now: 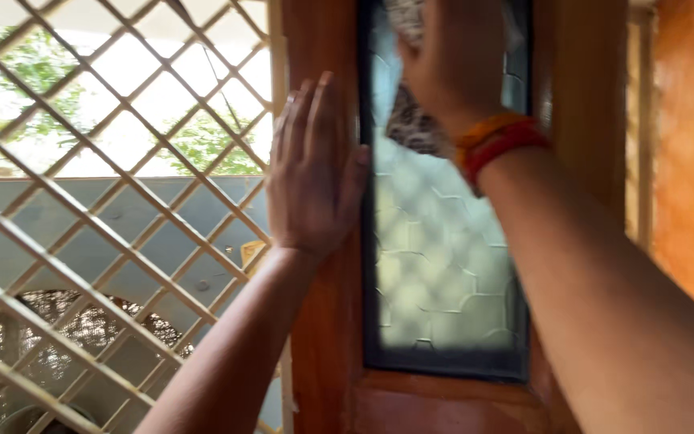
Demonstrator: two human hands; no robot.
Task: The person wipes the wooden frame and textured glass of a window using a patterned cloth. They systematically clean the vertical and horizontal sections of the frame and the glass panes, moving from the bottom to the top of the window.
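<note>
Item: my left hand (312,169), flat against the wooden door frame (323,321), fingers straight and pressed together, thumb lying at the edge of the glass; it holds nothing.

Item: my right hand (451,60), high on the panel, closed over a mottled cloth (411,124) and pressing it to the glass; its fingertips are hidden behind the hand, so I cannot tell exactly how they grip. Orange and red threads (498,138) circle that wrist.

Item: frosted patterned glass pane (435,257), narrow, upright, dark-framed, set in the door just right of my left hand. The cloth sits at the upper part; by my judgement the lower stretch remains to be wiped, though no dirt or streaks show to tell wiped from unwiped.

Item: diagonal lattice grille (106,201), left, with foliage beyond.

Item: orange wall (684,161), far right.
</note>
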